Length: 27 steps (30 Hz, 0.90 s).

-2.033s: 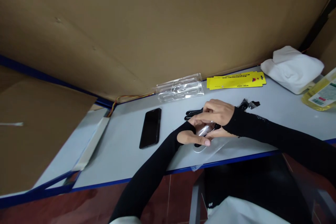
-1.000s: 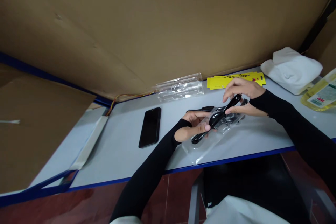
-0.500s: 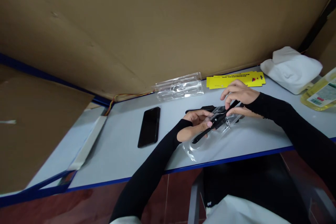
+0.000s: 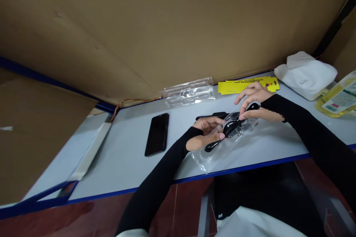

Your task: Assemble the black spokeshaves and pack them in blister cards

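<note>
**Hands seat a black tool in a clear blister tray**

Hands meet over the near edge of the pale tabletop [image 4: 133, 163], both in long black sleeves. The left hand [image 4: 204, 133] curls around the near end of a clear plastic tray [image 4: 222, 148], its grip pressed on the tray's side, which seems to steady the flimsy shell so that it does not slide. The right hand [image 4: 251, 102] pinches the far end of a black tool [image 4: 229, 129] between thumb and fingertips; the tool lies slantwise along the tray, its near tip low and its far end a little raised, as a thing held while it is fitted into a moulded recess. Whether it sits fully in the recess cannot be told.

Just behind the hands lies another black piece [image 4: 213, 115], partly hidden. Further back, against the cardboard wall [image 4: 167, 26], a second clear tray [image 4: 190, 92] and a stack of yellow printed cards [image 4: 247, 84] lie side by side, within reach of the right hand. A dark phone [image 4: 157, 134] lies flat to the left, well apart from the work. At the far right sit a white cloth bundle [image 4: 304, 74] and a bottle of yellow liquid [image 4: 336, 100].
</note>
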### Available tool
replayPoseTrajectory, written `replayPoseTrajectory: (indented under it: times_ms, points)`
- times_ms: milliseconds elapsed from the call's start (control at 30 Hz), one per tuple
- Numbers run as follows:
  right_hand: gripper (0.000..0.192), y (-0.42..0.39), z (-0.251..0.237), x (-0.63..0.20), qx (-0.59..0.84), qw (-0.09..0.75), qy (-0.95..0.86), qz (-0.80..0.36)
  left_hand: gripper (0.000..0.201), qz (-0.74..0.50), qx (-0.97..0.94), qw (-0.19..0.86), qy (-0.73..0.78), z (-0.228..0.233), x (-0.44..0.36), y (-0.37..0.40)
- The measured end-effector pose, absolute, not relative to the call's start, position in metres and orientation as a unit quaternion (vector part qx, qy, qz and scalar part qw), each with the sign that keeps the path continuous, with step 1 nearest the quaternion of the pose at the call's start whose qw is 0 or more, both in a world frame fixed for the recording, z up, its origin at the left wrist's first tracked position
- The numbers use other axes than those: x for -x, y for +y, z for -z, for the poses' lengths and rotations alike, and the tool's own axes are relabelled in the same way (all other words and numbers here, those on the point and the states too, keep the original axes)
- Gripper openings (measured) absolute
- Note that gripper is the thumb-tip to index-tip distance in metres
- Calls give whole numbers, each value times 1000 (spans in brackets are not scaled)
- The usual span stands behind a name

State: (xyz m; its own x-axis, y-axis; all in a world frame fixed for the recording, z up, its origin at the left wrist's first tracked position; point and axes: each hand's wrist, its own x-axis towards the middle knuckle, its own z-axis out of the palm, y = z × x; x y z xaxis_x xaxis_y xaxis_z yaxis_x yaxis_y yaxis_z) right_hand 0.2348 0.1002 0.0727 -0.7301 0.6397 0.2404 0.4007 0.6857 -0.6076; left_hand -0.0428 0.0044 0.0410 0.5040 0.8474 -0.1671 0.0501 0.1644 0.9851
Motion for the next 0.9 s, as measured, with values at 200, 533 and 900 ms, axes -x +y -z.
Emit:
replayPoseTrajectory:
  times_ms: [200,533,900]
  points:
    - [23,98,-74,-229,345,232,-855,-310,42,-327,-554,652,401,-37,40,4]
    - [66,93,-74,-229,465,229,-767,-379,41,-331,-545,657,402,-42,36,6]
    - [47,91,-81,-230,337,261,-858,-286,47,-353,-528,667,388,-33,43,9]
